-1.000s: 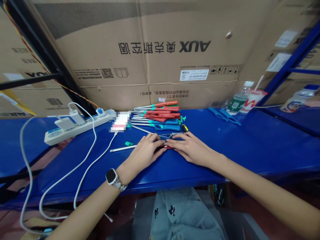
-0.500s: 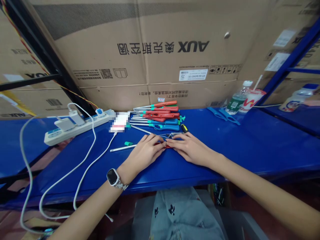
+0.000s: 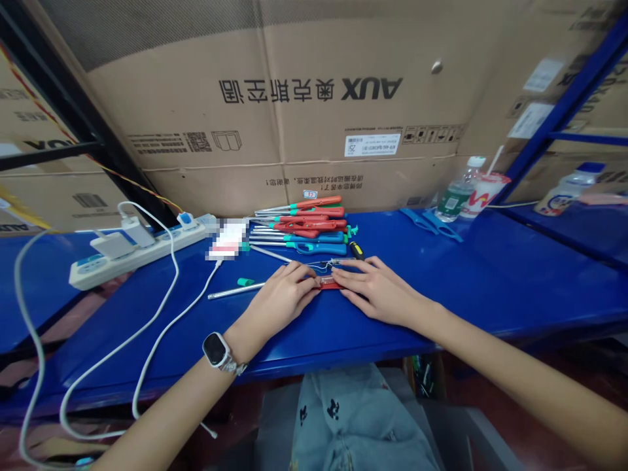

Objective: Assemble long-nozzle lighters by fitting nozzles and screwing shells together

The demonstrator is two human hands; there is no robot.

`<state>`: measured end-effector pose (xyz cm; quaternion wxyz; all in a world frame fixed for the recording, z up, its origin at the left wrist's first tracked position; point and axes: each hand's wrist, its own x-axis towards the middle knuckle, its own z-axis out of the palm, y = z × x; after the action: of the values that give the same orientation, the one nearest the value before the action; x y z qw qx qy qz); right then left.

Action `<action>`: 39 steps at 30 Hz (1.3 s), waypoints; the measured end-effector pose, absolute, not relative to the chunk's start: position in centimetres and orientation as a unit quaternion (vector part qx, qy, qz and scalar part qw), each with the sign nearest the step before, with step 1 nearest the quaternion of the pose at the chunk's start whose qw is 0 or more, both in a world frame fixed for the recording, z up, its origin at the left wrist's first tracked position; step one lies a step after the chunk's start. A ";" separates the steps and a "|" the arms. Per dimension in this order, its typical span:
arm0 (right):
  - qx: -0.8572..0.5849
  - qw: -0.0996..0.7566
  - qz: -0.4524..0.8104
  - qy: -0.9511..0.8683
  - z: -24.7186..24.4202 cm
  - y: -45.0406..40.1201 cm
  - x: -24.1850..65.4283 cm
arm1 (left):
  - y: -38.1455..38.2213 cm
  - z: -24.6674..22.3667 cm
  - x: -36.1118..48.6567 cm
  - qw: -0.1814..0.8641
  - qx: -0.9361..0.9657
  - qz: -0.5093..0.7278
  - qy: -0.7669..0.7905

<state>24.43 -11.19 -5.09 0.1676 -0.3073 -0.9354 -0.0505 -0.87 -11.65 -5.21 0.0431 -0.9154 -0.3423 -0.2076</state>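
Observation:
Between my hands, flat on the blue table, lies an opened red lighter handle (image 3: 330, 282) with clear parts showing in its middle. My left hand (image 3: 284, 291) wears a watch and grips the handle's left end, mostly covering it. On the right end rest the bent fingers of my right hand (image 3: 377, 288), thumb at the near edge. A metal tube (image 3: 235, 291) sticks out to the left past my left hand, beside a small green piece (image 3: 245, 282). Just beyond my fingertips are thin wires (image 3: 321, 267) and a yellow-and-black screwdriver handle (image 3: 356, 250).
Several red and blue long-nosed lighters (image 3: 314, 226) are piled at the back, before a large carton (image 3: 304, 144). Left are a power strip (image 3: 142, 252) and white cables (image 3: 171, 311). Back right hold blue handle pieces (image 3: 432, 224), a bottle (image 3: 456, 196) and a cup (image 3: 483, 196).
My hands have drawn slightly apart, so more of the red handle shows between them. The whole view has shifted a little; the other things lie as before.

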 end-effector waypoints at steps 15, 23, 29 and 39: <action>-0.301 0.172 -0.107 -0.932 -5.0 -9.2 26.8 | -10.9 -4.8 -3.1 -0.038 -0.876 -0.225 -0.424; -0.301 0.203 -0.099 -0.926 -4.9 -9.2 26.0 | -10.7 -5.2 -3.2 -0.060 -0.868 -0.215 -0.444; -0.310 0.202 -0.114 -0.922 -4.4 -9.1 25.5 | -10.2 -5.7 -3.1 -0.067 -0.873 -0.210 -0.436; -0.295 0.211 0.068 -0.929 -2.6 -6.7 20.4 | -10.4 -5.6 -2.8 -0.101 -0.861 -0.226 -0.444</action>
<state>20.38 -6.74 -2.59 0.2107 -0.2955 -0.9294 0.0676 -2.76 -10.41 -5.57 -0.1009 -0.8613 -0.4437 -0.2260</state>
